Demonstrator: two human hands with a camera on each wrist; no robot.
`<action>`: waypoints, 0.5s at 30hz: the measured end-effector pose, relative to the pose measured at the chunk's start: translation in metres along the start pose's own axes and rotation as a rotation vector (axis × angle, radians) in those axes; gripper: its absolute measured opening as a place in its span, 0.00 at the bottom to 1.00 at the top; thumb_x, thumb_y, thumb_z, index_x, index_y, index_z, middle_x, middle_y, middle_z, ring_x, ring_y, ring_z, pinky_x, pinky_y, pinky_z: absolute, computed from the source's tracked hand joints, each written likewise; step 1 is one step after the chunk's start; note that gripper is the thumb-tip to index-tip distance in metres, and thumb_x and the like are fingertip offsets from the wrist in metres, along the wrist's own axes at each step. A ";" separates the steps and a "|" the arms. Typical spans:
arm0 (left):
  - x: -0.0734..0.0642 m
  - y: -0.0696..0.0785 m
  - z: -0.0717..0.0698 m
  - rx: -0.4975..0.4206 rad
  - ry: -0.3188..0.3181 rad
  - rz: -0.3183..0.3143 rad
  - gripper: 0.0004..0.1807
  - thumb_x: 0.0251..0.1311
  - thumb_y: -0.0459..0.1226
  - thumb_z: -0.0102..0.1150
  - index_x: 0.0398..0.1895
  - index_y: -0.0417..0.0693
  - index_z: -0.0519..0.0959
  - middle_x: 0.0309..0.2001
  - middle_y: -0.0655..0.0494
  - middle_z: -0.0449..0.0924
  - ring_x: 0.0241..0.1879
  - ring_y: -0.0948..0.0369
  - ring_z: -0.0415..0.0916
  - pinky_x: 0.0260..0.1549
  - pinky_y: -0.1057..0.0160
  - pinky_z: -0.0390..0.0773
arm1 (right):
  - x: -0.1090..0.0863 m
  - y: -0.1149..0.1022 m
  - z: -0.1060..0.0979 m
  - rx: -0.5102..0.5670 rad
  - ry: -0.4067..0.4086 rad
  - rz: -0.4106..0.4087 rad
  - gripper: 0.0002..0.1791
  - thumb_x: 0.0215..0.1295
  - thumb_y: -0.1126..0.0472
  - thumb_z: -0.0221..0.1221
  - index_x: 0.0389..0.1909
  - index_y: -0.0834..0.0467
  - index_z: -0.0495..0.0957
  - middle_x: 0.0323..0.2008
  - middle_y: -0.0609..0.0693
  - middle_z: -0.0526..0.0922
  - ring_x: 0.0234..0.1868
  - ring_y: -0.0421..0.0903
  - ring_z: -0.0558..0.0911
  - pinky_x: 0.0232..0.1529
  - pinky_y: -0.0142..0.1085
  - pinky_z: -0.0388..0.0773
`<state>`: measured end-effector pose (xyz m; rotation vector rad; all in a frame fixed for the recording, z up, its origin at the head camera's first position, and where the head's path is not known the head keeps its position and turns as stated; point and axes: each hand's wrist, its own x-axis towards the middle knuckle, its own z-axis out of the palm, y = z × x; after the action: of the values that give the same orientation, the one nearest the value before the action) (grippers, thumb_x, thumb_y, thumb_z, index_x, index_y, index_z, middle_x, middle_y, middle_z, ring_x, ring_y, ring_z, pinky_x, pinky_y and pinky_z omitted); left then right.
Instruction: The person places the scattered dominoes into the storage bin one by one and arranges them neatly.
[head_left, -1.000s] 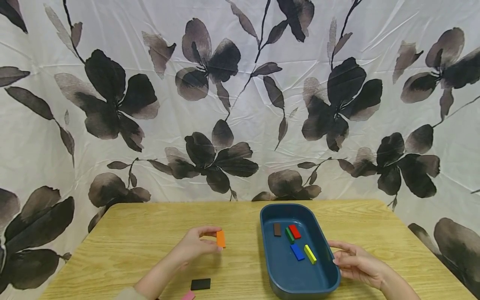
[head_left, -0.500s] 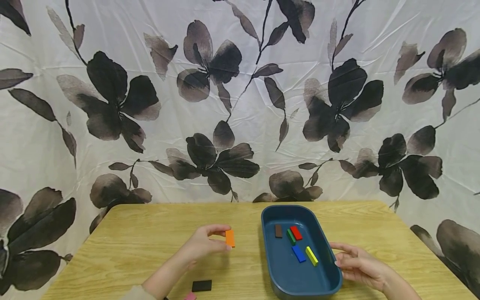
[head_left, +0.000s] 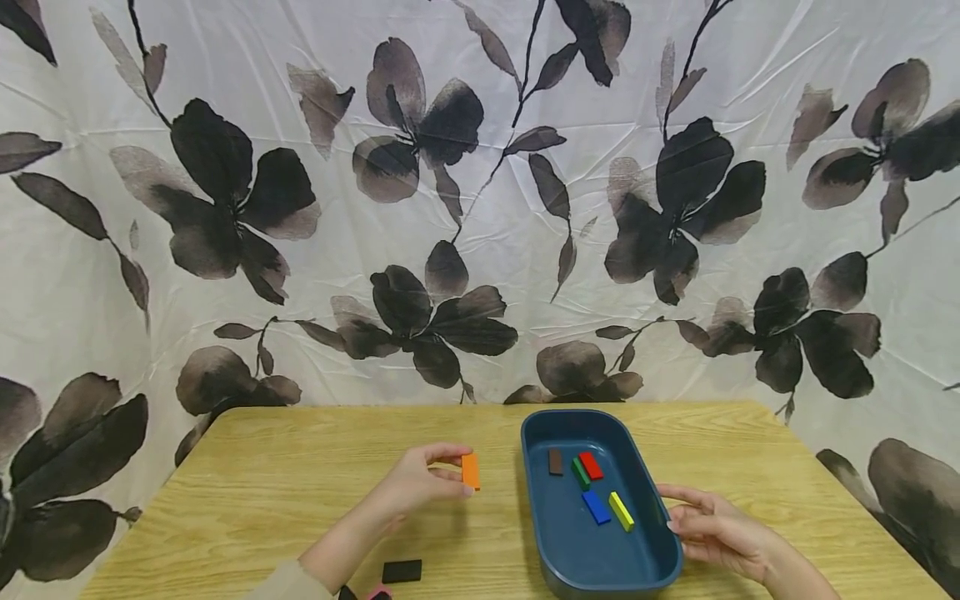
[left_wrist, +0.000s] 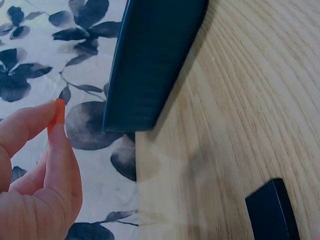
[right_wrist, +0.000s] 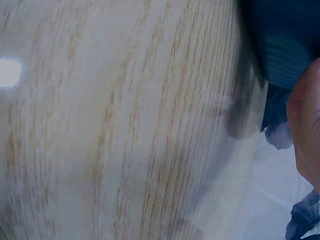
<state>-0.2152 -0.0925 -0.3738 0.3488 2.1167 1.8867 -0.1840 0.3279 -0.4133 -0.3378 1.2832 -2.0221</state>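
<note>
My left hand [head_left: 420,482] pinches a small orange block [head_left: 470,472] between thumb and fingertips, held upright above the table to the left of the dark blue bin [head_left: 534,533]. In the left wrist view the orange block [left_wrist: 59,112] shows edge-on between the fingertips, with the bin's wall [left_wrist: 150,65] beyond. My right hand [head_left: 723,531] rests against the bin's right outer side, fingers loosely bent at the wall. Inside the bin lie a brown block [head_left: 555,462], a red block [head_left: 590,466], a green block [head_left: 581,473], a blue block [head_left: 597,507] and a yellow block [head_left: 621,512].
A black block [head_left: 402,571] lies on the wooden table [head_left: 300,467] near the left forearm. A pink piece [head_left: 378,592] shows at the bottom edge, partly hidden, beside another dark piece [head_left: 347,593]. A flower-print cloth [head_left: 480,208] hangs behind the table.
My left hand has carried the orange block rightward and slightly away, closer to the bin. The right hand stays at the bin's side, and the blocks inside have not moved.
</note>
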 end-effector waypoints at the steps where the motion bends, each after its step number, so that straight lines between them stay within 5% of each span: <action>1: 0.001 0.000 0.001 0.000 -0.002 0.004 0.32 0.45 0.27 0.69 0.57 0.32 0.71 0.47 0.45 0.74 0.40 0.57 0.78 0.40 0.60 0.78 | 0.000 0.000 0.000 -0.001 0.000 0.000 0.23 0.67 0.74 0.42 0.61 0.55 0.65 0.50 0.57 0.75 0.49 0.46 0.79 0.52 0.40 0.74; 15: 0.010 0.008 0.017 0.015 0.009 0.001 0.31 0.43 0.25 0.68 0.55 0.30 0.73 0.45 0.47 0.77 0.38 0.59 0.77 0.40 0.61 0.78 | 0.000 0.002 0.001 0.003 0.004 -0.002 0.23 0.67 0.74 0.43 0.61 0.55 0.66 0.51 0.57 0.76 0.49 0.46 0.79 0.51 0.40 0.74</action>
<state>-0.2187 -0.0720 -0.3685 0.3450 2.1384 1.8772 -0.1828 0.3269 -0.4144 -0.3335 1.2831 -2.0269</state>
